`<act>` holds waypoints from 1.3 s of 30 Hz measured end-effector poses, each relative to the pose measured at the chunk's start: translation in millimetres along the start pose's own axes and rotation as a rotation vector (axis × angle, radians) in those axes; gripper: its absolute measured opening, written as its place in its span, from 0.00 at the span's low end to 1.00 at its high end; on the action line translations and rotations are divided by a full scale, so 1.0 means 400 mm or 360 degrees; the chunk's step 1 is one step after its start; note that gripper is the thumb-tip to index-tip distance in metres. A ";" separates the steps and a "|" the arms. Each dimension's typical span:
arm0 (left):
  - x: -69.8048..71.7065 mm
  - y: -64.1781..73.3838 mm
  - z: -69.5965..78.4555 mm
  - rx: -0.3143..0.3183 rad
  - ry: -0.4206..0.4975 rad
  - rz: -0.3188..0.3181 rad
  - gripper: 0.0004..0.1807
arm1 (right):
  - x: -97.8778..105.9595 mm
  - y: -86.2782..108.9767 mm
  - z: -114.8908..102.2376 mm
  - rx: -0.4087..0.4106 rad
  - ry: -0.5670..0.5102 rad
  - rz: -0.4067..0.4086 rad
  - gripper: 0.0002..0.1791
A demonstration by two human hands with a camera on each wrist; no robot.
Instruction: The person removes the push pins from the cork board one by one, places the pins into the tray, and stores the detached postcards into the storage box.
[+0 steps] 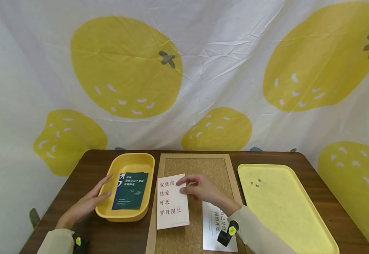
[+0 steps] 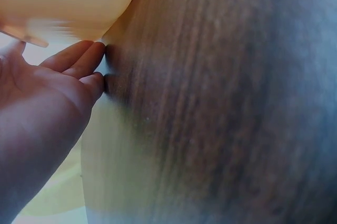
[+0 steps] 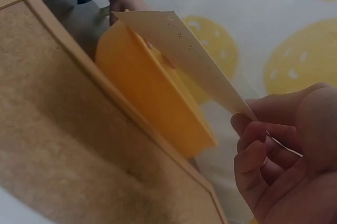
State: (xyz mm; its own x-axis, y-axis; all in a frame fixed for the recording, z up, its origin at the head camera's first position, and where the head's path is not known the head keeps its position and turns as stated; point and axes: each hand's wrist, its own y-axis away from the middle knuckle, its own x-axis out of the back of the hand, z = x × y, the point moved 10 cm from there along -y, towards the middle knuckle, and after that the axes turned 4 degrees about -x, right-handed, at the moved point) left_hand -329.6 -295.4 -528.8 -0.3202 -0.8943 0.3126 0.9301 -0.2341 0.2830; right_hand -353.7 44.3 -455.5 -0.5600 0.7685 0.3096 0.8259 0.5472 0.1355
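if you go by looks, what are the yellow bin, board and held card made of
Yellow bin: probably molded plastic, smooth with soft sheen, given its seamless rounded corners. Board: the face looks like matte cork, given its speckled grain; the matte tan frame could be wood or fiberboard. Card: likely stiff matte paper, since it looks nearly flat, pinched at one edge by the right hand.

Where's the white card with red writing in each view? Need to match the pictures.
Head: just left of the lower middle, pinched by the right hand; the white card shows its red text.
Left wrist: not in it.
Right wrist: upper middle, slanting down to the fingers at right; the card is seen at a steep angle.
Shared landmark: the yellow basin, left in head, top left in left wrist, partly behind the card in right wrist.
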 end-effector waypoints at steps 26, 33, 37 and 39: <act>-0.001 0.007 0.007 -0.0033 0.0009 0.0012 0.40 | -0.057 -0.131 -0.114 0.0088 -0.0091 0.0076 0.10; -0.002 0.007 0.002 0.0006 -0.0014 0.0016 0.40 | -0.073 -0.154 -0.119 0.0046 -0.0129 0.0107 0.09; 0.001 0.005 0.000 0.0015 -0.0001 0.0014 0.40 | -0.080 -0.165 -0.122 0.0053 -0.0134 0.0111 0.10; 0.001 0.005 -0.001 0.0016 0.0008 0.0012 0.40 | -0.081 -0.171 -0.123 0.0051 -0.0123 0.0121 0.10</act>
State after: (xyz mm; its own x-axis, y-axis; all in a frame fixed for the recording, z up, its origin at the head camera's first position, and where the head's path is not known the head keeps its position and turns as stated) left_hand -327.8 -296.5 -528.5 -0.3125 -0.8978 0.3103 0.9306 -0.2237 0.2899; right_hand -388.8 -34.4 -428.7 -0.5003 0.8307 0.2443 0.8643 0.4958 0.0842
